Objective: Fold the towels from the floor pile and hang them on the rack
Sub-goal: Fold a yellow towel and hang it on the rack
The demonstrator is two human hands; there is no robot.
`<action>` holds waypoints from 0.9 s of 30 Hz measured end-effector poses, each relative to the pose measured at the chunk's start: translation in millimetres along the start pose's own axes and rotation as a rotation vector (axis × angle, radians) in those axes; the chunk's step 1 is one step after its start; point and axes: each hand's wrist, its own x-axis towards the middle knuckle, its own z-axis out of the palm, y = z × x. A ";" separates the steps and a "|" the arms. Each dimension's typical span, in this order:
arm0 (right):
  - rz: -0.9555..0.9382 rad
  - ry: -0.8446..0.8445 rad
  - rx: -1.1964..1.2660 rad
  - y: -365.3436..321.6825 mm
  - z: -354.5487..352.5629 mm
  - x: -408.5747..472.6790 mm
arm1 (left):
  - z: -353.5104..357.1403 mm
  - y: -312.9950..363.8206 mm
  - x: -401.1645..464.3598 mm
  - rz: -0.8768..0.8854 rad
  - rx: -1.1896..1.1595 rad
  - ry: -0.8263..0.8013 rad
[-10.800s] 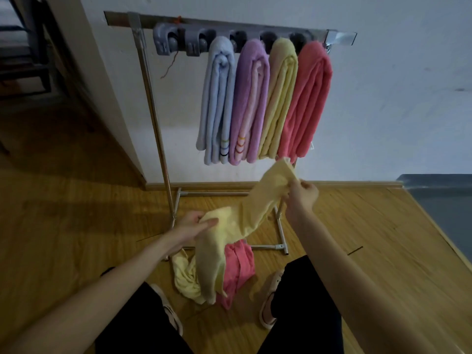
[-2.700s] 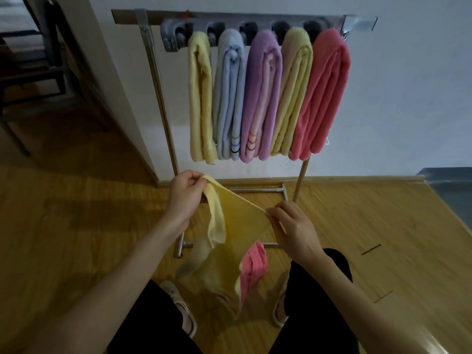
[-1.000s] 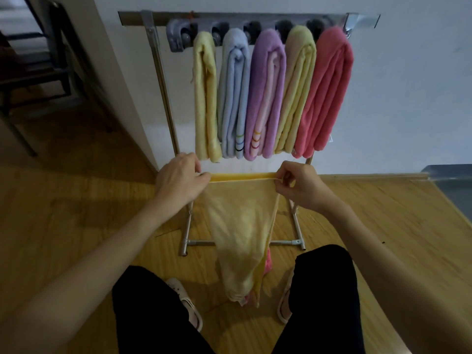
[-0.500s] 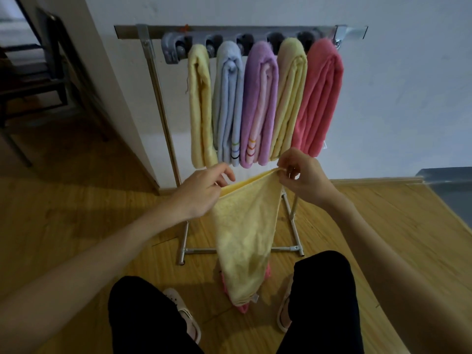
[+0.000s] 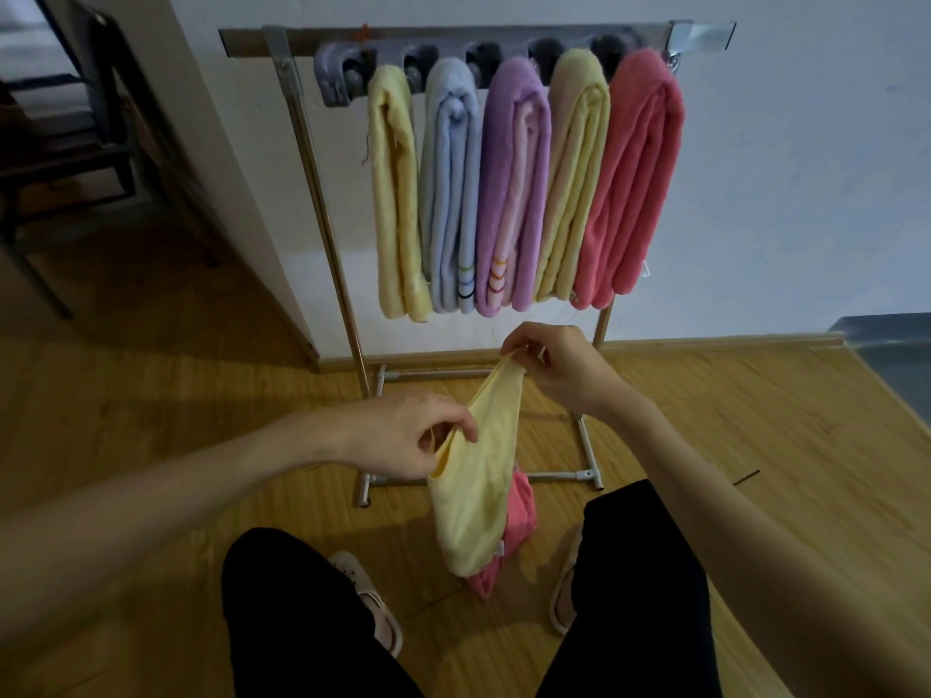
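Observation:
A pale yellow towel (image 5: 476, 491) hangs between my hands in front of the rack. My right hand (image 5: 554, 367) pinches its top corner, higher and farther out. My left hand (image 5: 413, 435) pinches the towel's edge lower down on the left. Behind the hanging towel a pink towel (image 5: 521, 511) lies on the floor between my feet, partly hidden. The metal rack (image 5: 322, 204) stands against the wall with several folded towels on its hooks: a yellow towel (image 5: 395, 193), a light blue one (image 5: 451, 193), a purple one (image 5: 514, 193), a second yellow one (image 5: 574, 178) and a coral one (image 5: 629, 178).
The rack's leftmost hook (image 5: 335, 75) carries nothing. A white wall corner (image 5: 226, 158) juts out left of the rack. A dark chair (image 5: 75, 143) stands at the far left. My sandalled feet (image 5: 375, 602) stand on the wooden floor (image 5: 755, 445) on either side of the pink towel.
My left hand has dropped lower and nearer to me along the towel's edge. My right hand has kept the top corner up. The towel's top edge now slopes steeply instead of running almost level.

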 end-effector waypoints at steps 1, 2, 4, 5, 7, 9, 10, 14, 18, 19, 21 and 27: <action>-0.001 0.002 -0.002 -0.4 1.0 -0.5 | -1.1 -0.4 -0.2 0.019 0.042 -0.017; -0.002 0.009 -0.004 -0.2 1.9 -0.5 | -2.2 -1.2 1.1 0.053 0.093 -0.009; -0.003 0.030 0.003 0.7 3.7 -0.7 | -3.4 -3.0 2.4 0.147 0.193 0.061; -0.002 0.043 0.011 1.3 4.0 -0.7 | -3.1 -4.7 3.1 0.188 0.255 0.108; 0.006 0.066 0.029 2.5 3.9 -1.6 | -0.3 -6.4 4.9 0.295 0.432 0.253; 0.013 0.085 0.040 3.4 2.9 -3.0 | 2.9 -5.6 5.9 0.366 0.550 0.407; 0.017 0.088 0.039 3.2 2.3 -3.9 | 3.5 -4.2 7.1 0.389 0.579 0.454; 0.026 0.086 0.023 2.7 0.7 -6.6 | 1.3 -4.6 16.4 0.538 0.648 0.374; 0.057 0.073 0.029 1.5 -1.6 -8.9 | 2.2 -14.6 23.9 0.457 0.647 0.370; 0.071 0.073 0.052 0.3 -2.7 -9.3 | 2.5 -17.8 25.5 0.424 0.636 0.415; 0.087 0.070 0.099 -3.4 -4.7 -9.3 | 2.6 -21.9 29.3 0.365 0.570 0.522; 0.077 0.067 0.187 -14.8 -6.9 -6.1 | 6.0 -15.7 40.6 0.276 0.442 0.710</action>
